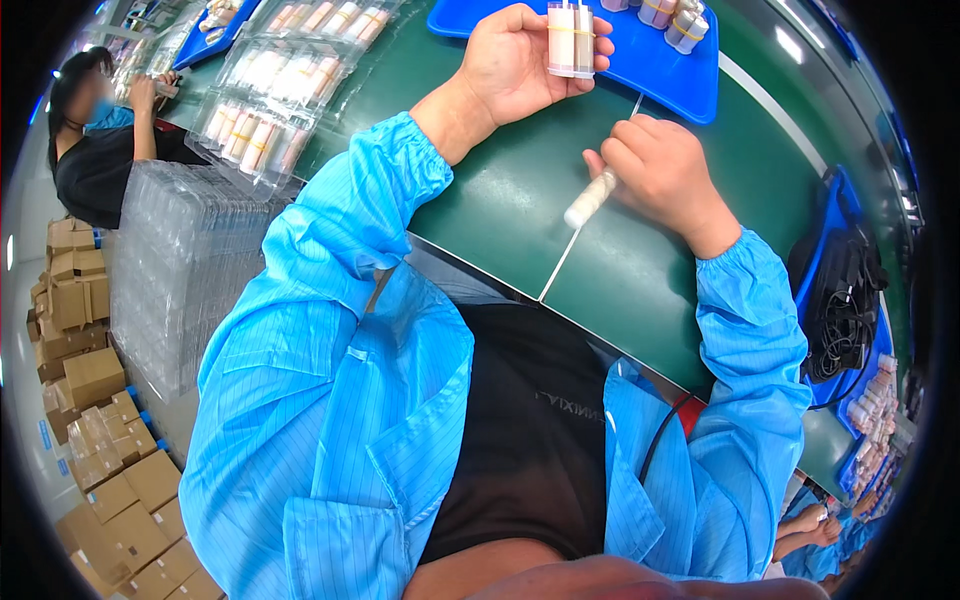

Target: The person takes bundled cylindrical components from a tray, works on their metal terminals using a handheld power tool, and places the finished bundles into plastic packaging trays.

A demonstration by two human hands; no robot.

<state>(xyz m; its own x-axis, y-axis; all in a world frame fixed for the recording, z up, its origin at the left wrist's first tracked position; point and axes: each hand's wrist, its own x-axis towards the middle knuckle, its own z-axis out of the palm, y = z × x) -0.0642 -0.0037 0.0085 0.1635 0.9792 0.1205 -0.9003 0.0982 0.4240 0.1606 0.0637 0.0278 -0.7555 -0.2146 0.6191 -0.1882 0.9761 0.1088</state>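
My left hand (512, 72) is raised at the top middle, fingers curled around a bundle of clear tubes (571, 45) with pale pink and white contents and a yellow band about them. Lower and to the right, my right hand (662, 168) is closed on a slim, whitish, cylinder-shaped tube (590, 202), which slants down to the left over the green table (500, 230). What kind of tube it is cannot be made out. Behind both hands lies a blue tray (665, 80) with several more banded bundles (685, 28) at its far end.
Clear blister trays (275, 75) of pink and white tubes lie at the back left. Stacked empty plastic trays (185, 270) stand left of me, near cardboard boxes (110, 440). Another person (105, 165) sits far left. At right, a blue tray holds black cables (845, 300).
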